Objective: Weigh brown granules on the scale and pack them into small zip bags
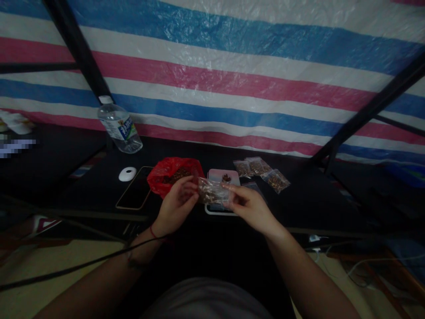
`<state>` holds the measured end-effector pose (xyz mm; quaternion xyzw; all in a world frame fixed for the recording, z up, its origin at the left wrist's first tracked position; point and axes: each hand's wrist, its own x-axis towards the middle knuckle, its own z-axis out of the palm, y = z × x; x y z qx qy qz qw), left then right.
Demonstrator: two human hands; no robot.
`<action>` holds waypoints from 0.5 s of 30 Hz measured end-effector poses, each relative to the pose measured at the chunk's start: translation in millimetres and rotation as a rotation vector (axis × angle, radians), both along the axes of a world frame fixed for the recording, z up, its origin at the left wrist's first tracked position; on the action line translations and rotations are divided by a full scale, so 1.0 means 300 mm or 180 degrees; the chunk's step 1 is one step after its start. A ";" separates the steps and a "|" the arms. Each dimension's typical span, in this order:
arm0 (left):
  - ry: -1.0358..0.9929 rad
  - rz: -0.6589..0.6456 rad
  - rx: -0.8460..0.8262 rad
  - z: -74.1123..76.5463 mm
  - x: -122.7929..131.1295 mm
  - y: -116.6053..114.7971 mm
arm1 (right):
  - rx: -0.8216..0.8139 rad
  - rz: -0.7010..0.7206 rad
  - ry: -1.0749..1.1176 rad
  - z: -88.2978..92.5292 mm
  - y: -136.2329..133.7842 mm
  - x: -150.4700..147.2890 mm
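Note:
A small clear plastic bag (214,191) with brown pieces inside is stretched between my hands above the digital scale. My right hand (250,206) pinches its right end between thumb and fingers. At the opposite end, my left hand (177,201) closes thumb and fingers on the bag; those fingertips are slightly blurred. Behind the bag, the white kitchen scale (215,173) shows in part, with a few brown pieces (226,177) on its platform. Just beyond my left hand sits an open red plastic bag (159,175) with more brown pieces in it.
Several filled clear bags (277,180) lie right of the scale. To the left are a phone (134,190), a white oval object (127,173) and a clear plastic bottle (120,126). A striped tarp (215,79) hangs behind the black table (315,199), between dark metal posts (81,48).

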<state>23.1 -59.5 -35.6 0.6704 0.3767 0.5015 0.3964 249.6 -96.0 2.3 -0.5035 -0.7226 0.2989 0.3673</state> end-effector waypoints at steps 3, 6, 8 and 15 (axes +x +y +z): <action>0.1022 0.0208 0.1308 0.028 -0.014 -0.042 | 0.0089 0.0219 -0.0303 0.016 -0.023 -0.030; 0.1841 -0.0517 0.1746 0.043 -0.005 -0.085 | 0.0050 0.0559 -0.0598 0.025 -0.052 -0.073; 0.2015 -0.0717 0.1603 0.042 0.011 -0.101 | -0.0006 0.0694 -0.0700 0.024 -0.067 -0.100; 0.1865 -0.0753 0.0718 0.050 0.039 -0.103 | -0.0145 0.0821 -0.0407 0.029 -0.074 -0.116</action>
